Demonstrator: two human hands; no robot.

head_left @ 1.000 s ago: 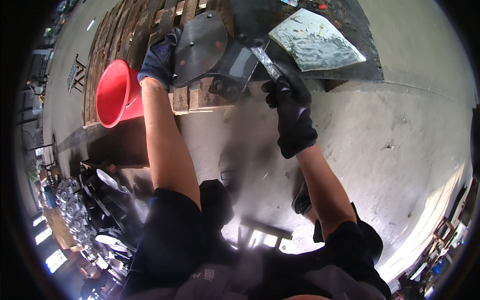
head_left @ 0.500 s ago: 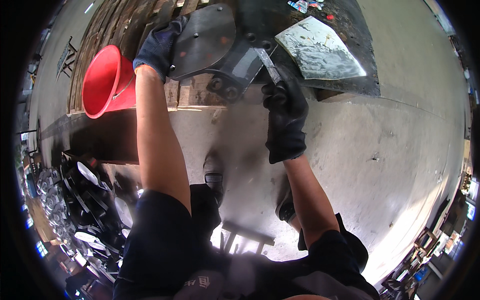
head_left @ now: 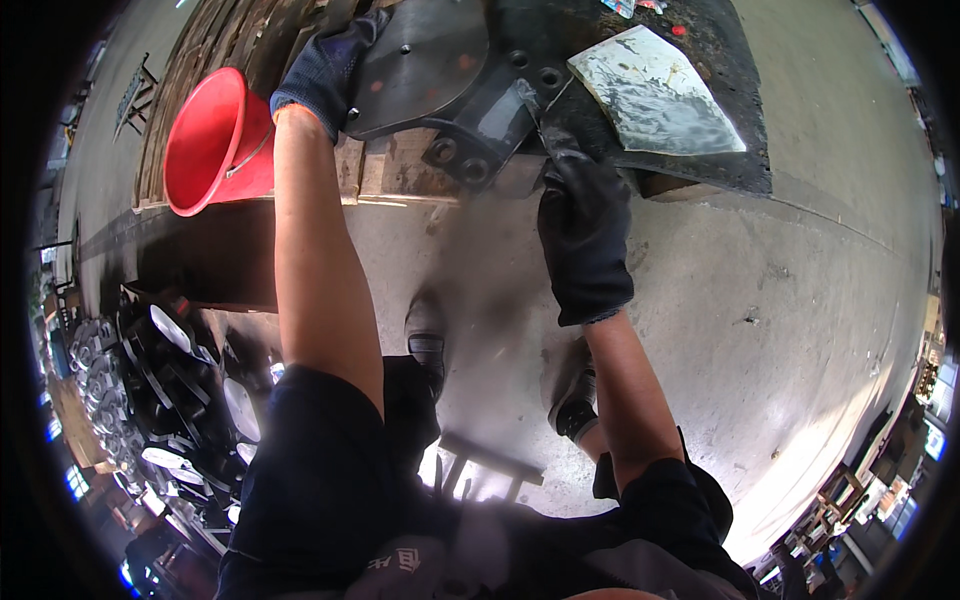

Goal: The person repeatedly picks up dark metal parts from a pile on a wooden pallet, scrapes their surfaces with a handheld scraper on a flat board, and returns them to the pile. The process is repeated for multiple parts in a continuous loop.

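A dark metal part lies at the edge of the pallet-like wooden stand. It has a wide rounded plate (head_left: 425, 65) with small holes, joined to a bracket (head_left: 495, 125) with several thick round bosses. My left hand (head_left: 330, 70), in a dark knit glove, grips the plate's left edge; its fingertips are partly hidden. In my right hand (head_left: 585, 220), black-gloved and closed, is a flat grey metal blade (head_left: 528, 96). It now shows nearly edge-on, its tip against the bracket beside a lighter patch. Whether it is a scraper or a file I cannot tell.
Right of the bracket, a pale smeared sheet (head_left: 655, 95) lies on a dark board (head_left: 750, 120), near a small red cap (head_left: 679, 30). A red bucket (head_left: 205, 145) is tipped beside my left forearm. Several dark metal parts (head_left: 170, 390) are piled at lower left.
The blade has turned from showing its flat face to nearly edge-on, and my right hand has shifted slightly right and down. The left hand keeps its hold. The whole view has shifted a little.
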